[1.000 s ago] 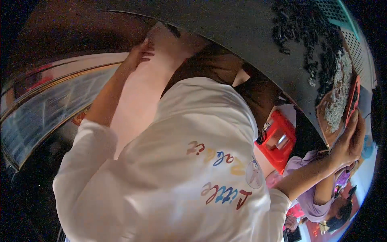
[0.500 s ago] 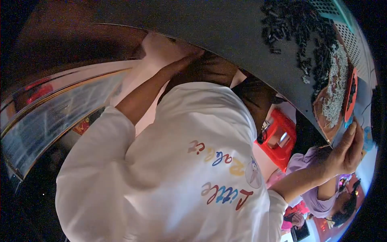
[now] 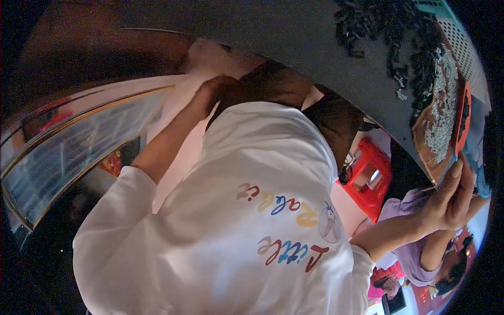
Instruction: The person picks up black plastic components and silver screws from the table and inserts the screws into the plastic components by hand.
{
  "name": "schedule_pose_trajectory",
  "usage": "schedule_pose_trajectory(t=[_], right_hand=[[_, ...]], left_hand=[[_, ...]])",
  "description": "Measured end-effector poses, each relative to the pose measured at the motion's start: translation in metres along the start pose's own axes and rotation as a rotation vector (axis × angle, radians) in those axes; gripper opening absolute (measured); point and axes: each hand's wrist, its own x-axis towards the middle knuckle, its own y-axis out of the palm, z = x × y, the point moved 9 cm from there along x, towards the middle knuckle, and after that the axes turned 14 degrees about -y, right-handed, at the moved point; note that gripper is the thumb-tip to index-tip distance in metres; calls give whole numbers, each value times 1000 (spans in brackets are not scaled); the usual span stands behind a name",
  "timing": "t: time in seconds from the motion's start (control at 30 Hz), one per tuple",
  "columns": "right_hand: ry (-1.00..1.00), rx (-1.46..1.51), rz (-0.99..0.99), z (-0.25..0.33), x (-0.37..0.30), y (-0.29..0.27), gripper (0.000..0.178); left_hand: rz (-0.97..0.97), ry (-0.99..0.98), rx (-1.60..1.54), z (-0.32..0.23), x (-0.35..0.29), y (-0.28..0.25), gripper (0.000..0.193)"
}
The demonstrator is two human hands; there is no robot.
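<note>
My right hand (image 3: 450,202) grips the near corner of a brown tray (image 3: 424,137) that holds a heap of small silvery parts (image 3: 443,113); a red strip lies along the tray's right side. The tray rests at the edge of a grey table (image 3: 294,31). My left hand (image 3: 211,90) is bent in at my waist, its fingers curled against the brown cloth (image 3: 273,86) below my white printed shirt (image 3: 236,220). Whether it holds the cloth is hidden. Several small black parts (image 3: 386,29) lie piled on the table beyond the tray.
A red plastic stool (image 3: 367,178) stands under the table by my right side. Another person in a purple top (image 3: 412,257) is at the lower right. A teal perforated basket (image 3: 446,23) sits at the table's far right. A shiny rail (image 3: 79,152) curves along the left.
My left hand has drawn back from the pale surface further out and now sits against the brown cloth at my waist. My right hand keeps its grip on the tray's corner.
</note>
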Motion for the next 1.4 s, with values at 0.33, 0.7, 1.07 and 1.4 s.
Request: schedule_pose_trajectory(t=[0.33,0.7,1.07,1.4], right_hand=[[100,31,17,0,-4,16,17],[145,235,-41,12,-1,17,17],[148,518,162,-3,5,65,15],[4,477,165,-36,57,109,16]], left_hand=[[558,7,-599,-55,-70,45,61],[665,-37,-347,-81,-151,113,83],[715,510,440,-193,-183,233,43],[373,649,458,-326,-90,300,29]])
